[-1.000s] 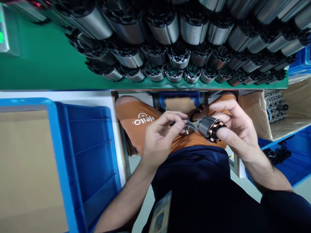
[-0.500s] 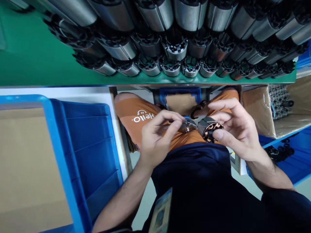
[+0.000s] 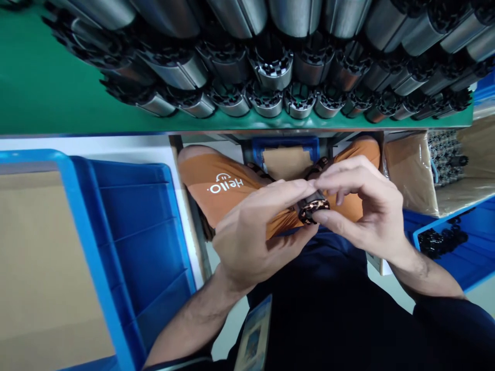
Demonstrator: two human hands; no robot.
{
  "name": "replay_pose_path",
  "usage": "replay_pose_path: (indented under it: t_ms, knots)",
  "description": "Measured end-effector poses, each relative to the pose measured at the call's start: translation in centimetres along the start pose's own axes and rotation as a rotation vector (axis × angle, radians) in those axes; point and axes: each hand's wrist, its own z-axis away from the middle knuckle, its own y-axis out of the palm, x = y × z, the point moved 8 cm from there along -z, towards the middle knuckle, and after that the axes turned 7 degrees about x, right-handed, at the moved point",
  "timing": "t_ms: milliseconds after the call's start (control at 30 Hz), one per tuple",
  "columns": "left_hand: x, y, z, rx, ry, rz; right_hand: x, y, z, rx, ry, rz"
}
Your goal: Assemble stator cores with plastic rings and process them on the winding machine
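A small dark cylindrical motor part [image 3: 314,205] with copper windings showing at its near end is held between both hands above the lap. My left hand [image 3: 257,226] wraps its fingers and thumb round the part from the left. From the right, my right hand [image 3: 363,203] grips it with the thumb at the copper end and the fingertips over the top. The fingers cover much of the part's far side. Beyond the hands, rows of metal cylinders [image 3: 301,100] with black toothed rims stand on the green table [image 3: 46,93].
At the left is a large blue crate [image 3: 131,221] beside brown cardboard [image 3: 42,268]. On the right, a plastic-lined box [image 3: 412,172] holds many metal parts, and a blue bin [image 3: 475,252] below contains black pieces. A blue tray with cardboard [image 3: 288,162] lies under the table.
My left hand has moved right and closed round the motor part. My right hand has brought the part left. The shiny piece seen between the hands earlier no longer shows.
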Motion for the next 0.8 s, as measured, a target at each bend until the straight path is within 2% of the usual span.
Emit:
replay_pose_path:
  t_ms: [67, 167, 333, 400, 500, 533, 667, 800]
  knots:
    - [-0.3, 0.0, 0.1, -0.032, 0.008, -0.018, 0.3, -0.4, 0.2, -0.021, -0.054, 0.02]
    - [-0.4, -0.3, 0.0, -0.08, -0.034, -0.071, -0.2, -1.1, 0.4, -0.067, -0.021, -0.009]
    - [0.4, -1.5, -0.3, -0.133, -0.143, -0.027, -1.9, -3.7, 1.8, -0.399, 0.1, -0.102]
    - [0.7, -1.6, -0.3, -0.125, -0.175, 0.009, -2.1, -2.8, 1.9, -0.335, 0.093, -0.146]
    - [0.7, -1.5, -0.4, -0.114, -0.18, -0.01, -1.8, 0.1, 1.6, -0.092, 0.073, -0.209]
    - [0.4, -1.5, -0.4, -0.109, -0.161, -0.045, -1.7, 0.7, 1.6, -0.058, 0.076, -0.223]
    - [-0.8, -1.2, -0.6, -0.072, -0.083, -0.19, -1.6, 0.9, 1.4, -0.052, 0.094, -0.236]
    - [-0.3, -1.0, -0.7, -0.101, -0.161, -0.147, -1.4, 0.1, 1.2, -0.018, 0.075, -0.195]
